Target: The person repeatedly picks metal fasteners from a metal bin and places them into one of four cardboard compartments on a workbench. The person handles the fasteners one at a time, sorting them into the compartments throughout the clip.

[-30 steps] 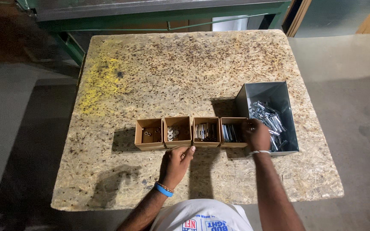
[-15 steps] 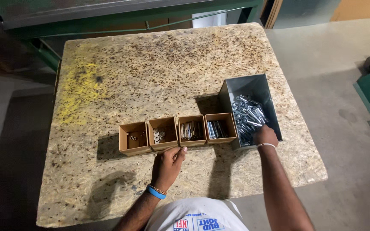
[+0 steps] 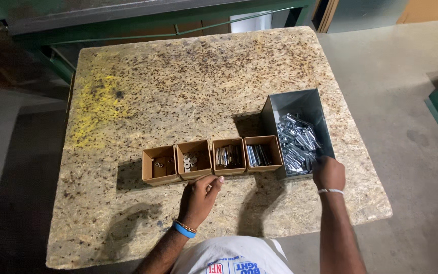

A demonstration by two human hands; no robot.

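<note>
- Right grip (image 3: pixel 328 172) dips into the gray bin (image 3: pixel 318 104); I cannot tell if my fingers pinch shiny bolts (image 3: pixel 296 142).
- Left grip (image 3: pixel 198 195) rests loosely curled, holding nothing, on the table (image 3: pixel 178 86).
- Bolts look hard, heavy, slippery; pinch one mid-shaft.

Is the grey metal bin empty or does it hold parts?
It holds parts. The grey bin has a pile of shiny metal pieces in its near half; the far end shows bare floor.
</note>
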